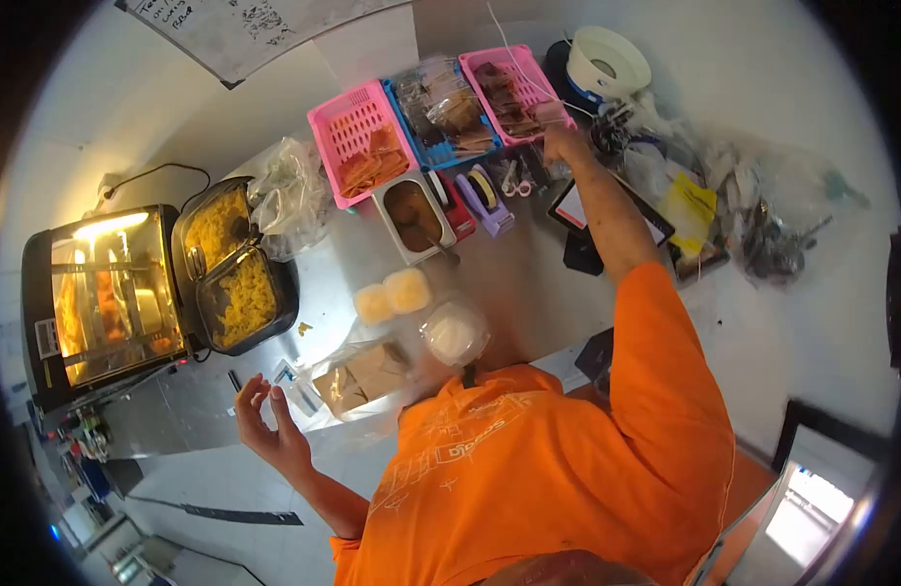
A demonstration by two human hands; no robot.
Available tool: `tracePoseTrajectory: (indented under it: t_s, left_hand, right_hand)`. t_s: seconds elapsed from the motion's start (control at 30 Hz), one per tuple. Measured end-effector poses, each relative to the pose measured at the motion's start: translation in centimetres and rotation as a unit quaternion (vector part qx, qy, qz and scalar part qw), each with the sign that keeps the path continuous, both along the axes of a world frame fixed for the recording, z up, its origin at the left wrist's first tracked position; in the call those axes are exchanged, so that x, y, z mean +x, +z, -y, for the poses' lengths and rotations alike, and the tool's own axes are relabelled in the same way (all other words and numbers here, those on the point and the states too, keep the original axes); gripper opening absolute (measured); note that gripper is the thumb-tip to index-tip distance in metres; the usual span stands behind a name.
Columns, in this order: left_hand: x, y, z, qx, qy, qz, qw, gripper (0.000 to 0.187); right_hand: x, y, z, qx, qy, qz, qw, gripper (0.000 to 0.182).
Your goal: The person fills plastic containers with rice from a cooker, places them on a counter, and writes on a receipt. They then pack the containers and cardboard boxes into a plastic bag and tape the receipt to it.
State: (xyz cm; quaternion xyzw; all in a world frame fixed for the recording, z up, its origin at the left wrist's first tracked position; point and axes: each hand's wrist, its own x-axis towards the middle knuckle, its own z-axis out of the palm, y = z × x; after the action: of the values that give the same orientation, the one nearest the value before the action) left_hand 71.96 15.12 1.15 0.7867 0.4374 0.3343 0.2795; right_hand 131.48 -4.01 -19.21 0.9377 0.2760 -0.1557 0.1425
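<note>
My right hand (565, 145) is stretched out to the front edge of a pink basket (477, 66) that holds brown flat packets (504, 98). Its fingers look closed around a small pale piece too blurred to name. My left hand (274, 435) is raised beside the counter's front edge, fingers curled but apart from the thumb, holding nothing. Closest to it on the counter is a clear plastic bag with brown paper packets (362, 376). Two pale yellow blocks (393, 296) and a clear wrapped white round item (454, 332) lie near my body.
A lit display warmer (113, 298) and a black two-part pan of yellow food (245, 298) stand at left. Along the back are another pink basket (348, 122), a blue basket (403, 103), a steel sauce container (384, 200), a purple tape dispenser (491, 217) and a tablet (572, 207).
</note>
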Motion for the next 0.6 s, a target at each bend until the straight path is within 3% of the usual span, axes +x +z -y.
tracePoseTrajectory:
  t_s: [0.07,0.13,0.2,0.3,0.37,0.4,0.43,0.5,0.53,0.6]
  left_hand:
    - [0.6,0.1,1.1,0.005,0.009,-0.011,1.0,0.019]
    - [1.1,0.0,1.6,-0.008,0.022,-0.009,1.0,0.018]
    - [2.3,0.3,2.6,-0.013,0.023,-0.024,0.999,0.018]
    - [7.0,0.7,4.0,0.026,-0.03,-0.02,0.999,0.019]
    - [10.8,-0.9,5.5,-0.167,-0.123,0.043,0.977,0.04]
    - [13.8,-1.8,6.1,-0.244,-0.177,0.106,0.948,0.052]
    - [16.2,-2.0,6.5,-0.375,-0.241,0.14,0.884,0.071]
    - [19.3,-4.6,7.2,-0.574,-0.259,0.252,0.735,0.083]
    - [20.5,-4.2,7.4,-0.647,-0.238,0.275,0.67,0.072]
    - [20.8,-5.0,7.7,-0.613,-0.233,0.317,0.685,0.054]
  right_hand:
    - [4.7,-4.0,-0.3,-0.01,0.039,-0.1,0.994,0.038]
    - [8.0,-2.3,0.8,0.135,0.053,-0.211,0.967,0.037]
    - [7.4,3.0,0.7,0.339,-0.021,-0.31,0.888,0.032]
    - [-2.2,11.8,2.1,0.616,-0.211,-0.451,0.611,0.016]
    - [-7.9,14.1,2.7,0.661,-0.177,-0.59,0.428,0.017]
    - [-10.7,14.3,2.7,0.65,-0.119,-0.641,0.391,0.015]
    - [-13.4,14.3,2.6,0.634,-0.063,-0.687,0.349,0.012]
    - [-17.8,13.6,2.8,0.599,-0.024,-0.69,0.405,0.01]
    - [-19.7,13.5,2.9,0.584,-0.005,-0.687,0.433,0.01]
    - [-23.6,14.5,2.8,0.627,-0.082,-0.699,0.334,0.01]
